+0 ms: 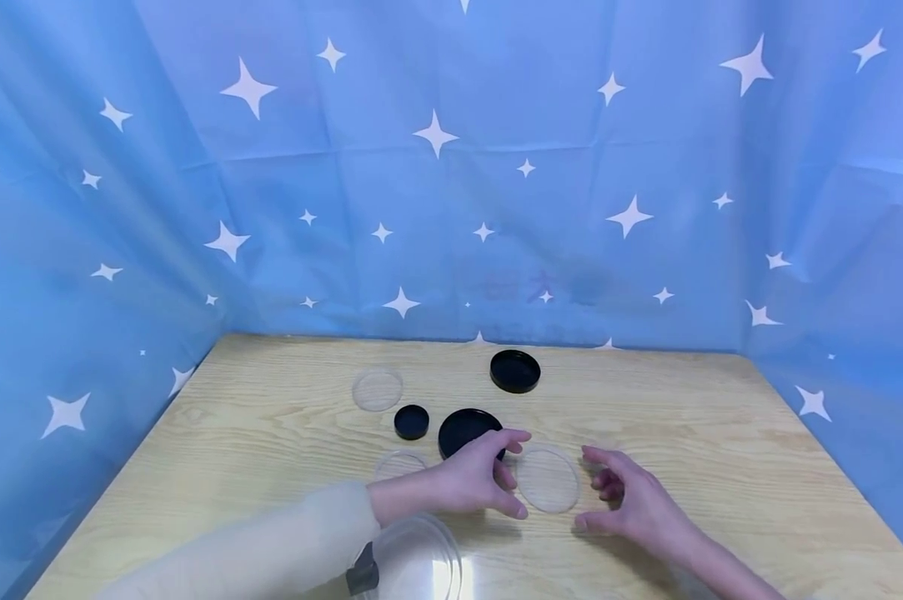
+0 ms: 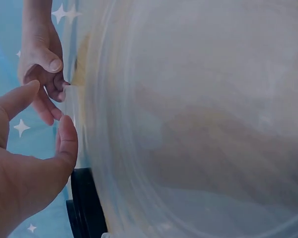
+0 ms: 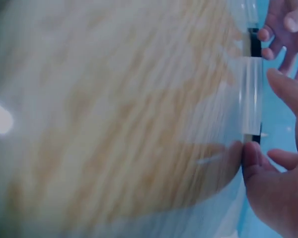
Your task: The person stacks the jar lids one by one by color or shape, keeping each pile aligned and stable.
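Observation:
A clear shallow round dish (image 1: pixel 547 478) lies on the wooden table between my two hands in the head view. To its left is my left hand (image 1: pixel 475 477), thumb and fingers spread in a loose arc with nothing gripped. My right hand (image 1: pixel 631 504) faces it from the right, thumb and fingers apart and likewise holding nothing. The right wrist view shows the dish's clear side wall (image 3: pixel 252 96) close to the right fingertips. A black round dish (image 1: pixel 466 429) sits just behind my left hand, which covers part of it.
At the back stands another black dish (image 1: pixel 514 371). Further left are a small black dish (image 1: pixel 411 422), a clear dish (image 1: pixel 378 390) and a clear one (image 1: pixel 400 463) partly behind my left forearm. A large clear dish (image 1: pixel 421 554) lies at the front. Blue star-patterned cloth (image 1: pixel 436 183) surrounds the table.

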`<state>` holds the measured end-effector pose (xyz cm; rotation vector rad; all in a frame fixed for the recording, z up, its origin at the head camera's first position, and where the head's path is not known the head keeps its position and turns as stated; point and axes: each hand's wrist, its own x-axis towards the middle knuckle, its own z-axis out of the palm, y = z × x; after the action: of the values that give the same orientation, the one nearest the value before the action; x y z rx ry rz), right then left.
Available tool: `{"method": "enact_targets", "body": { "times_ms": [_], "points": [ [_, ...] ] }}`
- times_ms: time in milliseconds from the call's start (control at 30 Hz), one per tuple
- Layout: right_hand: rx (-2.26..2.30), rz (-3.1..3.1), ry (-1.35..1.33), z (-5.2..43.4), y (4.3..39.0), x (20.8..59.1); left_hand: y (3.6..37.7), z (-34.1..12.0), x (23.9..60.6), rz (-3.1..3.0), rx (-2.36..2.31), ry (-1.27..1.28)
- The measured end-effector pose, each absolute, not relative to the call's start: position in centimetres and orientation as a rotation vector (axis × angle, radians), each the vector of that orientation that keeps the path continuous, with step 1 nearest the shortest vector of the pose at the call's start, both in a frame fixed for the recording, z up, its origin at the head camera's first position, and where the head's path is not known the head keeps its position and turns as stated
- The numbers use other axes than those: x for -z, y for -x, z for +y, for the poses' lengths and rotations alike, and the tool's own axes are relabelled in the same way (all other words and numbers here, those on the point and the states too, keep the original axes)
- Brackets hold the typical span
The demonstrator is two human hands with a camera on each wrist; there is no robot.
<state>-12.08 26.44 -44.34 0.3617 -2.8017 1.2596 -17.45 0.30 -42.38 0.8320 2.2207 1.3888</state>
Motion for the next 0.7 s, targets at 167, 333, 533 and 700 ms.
{"method": "enact_targets", "body": {
  "times_ms": [167, 333, 533, 700],
  "points": [
    [-1.264, -2.834, -0.399, 26.6, 12.2, 44.4, 17.5, 0.7, 42.7, 2.226, -1.401, -0.779],
    [-1.249, -2.850, -0.417, 27.2, 12.0, 44.4, 17.6, 1.5, 43.0, 2.162, -1.423, -0.760],
    [-1.285, -2.831, -0.499, 27.1, 12.3, 44.4, 17.6, 2.0, 43.0, 2.183, -1.418, -0.726],
    [-1.301, -2.827, -0.501, 26.5, 12.8, 44.5, 17.9, 2.1, 42.7, 2.247, -1.332, -0.729]
  ]
}}
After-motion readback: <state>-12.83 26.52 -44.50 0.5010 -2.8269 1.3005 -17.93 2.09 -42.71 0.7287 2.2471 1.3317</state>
